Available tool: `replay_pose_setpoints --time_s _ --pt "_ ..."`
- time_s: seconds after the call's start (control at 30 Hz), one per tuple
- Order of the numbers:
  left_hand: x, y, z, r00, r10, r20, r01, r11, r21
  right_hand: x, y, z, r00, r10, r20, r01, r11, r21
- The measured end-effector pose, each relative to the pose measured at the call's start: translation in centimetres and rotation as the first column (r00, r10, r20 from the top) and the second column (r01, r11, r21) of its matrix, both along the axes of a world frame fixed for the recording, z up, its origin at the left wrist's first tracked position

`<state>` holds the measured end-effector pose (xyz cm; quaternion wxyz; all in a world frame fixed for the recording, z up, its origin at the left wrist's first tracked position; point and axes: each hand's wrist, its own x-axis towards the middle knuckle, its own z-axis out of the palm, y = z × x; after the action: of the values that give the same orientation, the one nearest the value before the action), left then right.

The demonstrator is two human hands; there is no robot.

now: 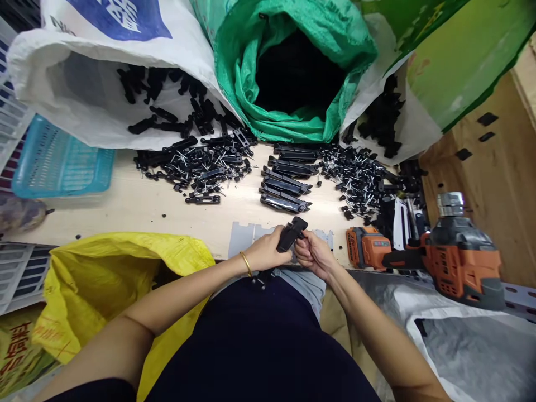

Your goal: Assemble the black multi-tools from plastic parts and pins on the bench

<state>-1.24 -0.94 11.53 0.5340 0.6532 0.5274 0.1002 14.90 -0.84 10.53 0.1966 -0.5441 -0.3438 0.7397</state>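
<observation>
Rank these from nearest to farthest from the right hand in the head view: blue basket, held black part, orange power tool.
1. Black part, at the right hand.
2. Orange power tool, on the right.
3. Blue basket, far left.

Hands: 2 (left hand, right hand). Handheld black part: 1. Bracelet: 1. Long black assemblies, in a row: at least 4. Small-part heaps: 2. Blue basket: 1. Orange power tool: 1. Yellow sack: 1. Green sack: 1.
</observation>
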Motion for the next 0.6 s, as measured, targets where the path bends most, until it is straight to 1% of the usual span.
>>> replay_pose_setpoints --time_s 0.03,0.07,0.1,0.13,0.17,0.2,0.23,0.27,0.33,0.37,0.4,0.43,0.47,0.5,0.57,0.6 --pt "-0.2 0.0 -0.2 1.0 -0.003 0.026 0.003 1.0 -0.026 0.1 0.0 -0.1 0.996 0.022 0.09 -0.029 0.996 0.081" --pt "-0.3 0.0 -0.3 0.998 0.007 0.068 -0.002 0.998 -0.07 0.4 -0.1 -0.3 0.976 0.029 0.216 -0.076 0.974 0.212" --pt "-0.4 0.0 -0.4 0.992 0.029 0.124 -0.012 0.99 -0.138 0.6 -0.1 -0.5 0.936 0.009 0.352 -0.146 0.92 0.365" --pt "-0.4 0.0 -0.4 0.98 0.066 0.186 -0.023 0.974 -0.227 0.8 -0.2 -0.7 0.88 -0.034 0.473 -0.237 0.833 0.499" --pt "-0.4 0.0 -0.4 0.961 0.116 0.251 -0.028 0.944 -0.33 1.1 -0.3 -1.0 0.819 -0.078 0.569 -0.338 0.735 0.587" --pt "-0.3 -0.1 -0.3 0.935 0.176 0.308 -0.029 0.902 -0.43 1.2 -0.4 -1.3 0.761 -0.111 0.639 -0.433 0.647 0.628" --pt "-0.3 -0.1 -0.2 0.904 0.241 0.353 -0.026 0.855 -0.517 1.4 -0.4 -1.5 0.713 -0.132 0.689 -0.51 0.578 0.637" --pt "-0.2 -0.2 -0.2 0.872 0.302 0.386 -0.019 0.808 -0.589 1.5 -0.4 -1.8 0.675 -0.136 0.726 -0.571 0.527 0.629" --pt "-0.2 -0.4 -0.1 0.817 0.396 0.419 0.01 0.717 -0.697 1.6 -0.5 -2.3 0.621 -0.11 0.776 -0.66 0.46 0.594" --pt "-0.1 -0.5 -0.2 0.8 0.426 0.422 0.026 0.679 -0.734 1.6 -0.5 -2.5 0.607 -0.096 0.789 -0.684 0.442 0.58" --pt "-0.1 -0.6 -0.2 0.794 0.443 0.416 0.03 0.655 -0.755 1.5 -0.4 -2.7 0.604 -0.083 0.793 -0.692 0.439 0.573" --pt "0.0 -0.7 -0.3 0.799 0.447 0.402 0.014 0.654 -0.756 1.4 -0.4 -2.8 0.611 -0.076 0.788 -0.684 0.451 0.574" --pt "0.1 -0.8 -0.4 0.813 0.44 0.381 -0.024 0.679 -0.734 1.2 -0.4 -3.0 0.628 -0.076 0.775 -0.66 0.476 0.581" --pt "0.2 -0.8 -0.6 0.833 0.426 0.354 -0.074 0.719 -0.691 0.9 -0.4 -3.1 0.65 -0.083 0.756 -0.625 0.508 0.593" --pt "0.3 -0.9 -1.0 0.878 0.379 0.29 -0.165 0.811 -0.561 0.4 -0.1 -3.2 0.698 -0.093 0.71 -0.544 0.575 0.61" --pt "0.2 -0.8 -1.3 0.9 0.351 0.258 -0.193 0.853 -0.486 0.3 0.2 -3.1 0.724 -0.067 0.687 -0.516 0.608 0.603"
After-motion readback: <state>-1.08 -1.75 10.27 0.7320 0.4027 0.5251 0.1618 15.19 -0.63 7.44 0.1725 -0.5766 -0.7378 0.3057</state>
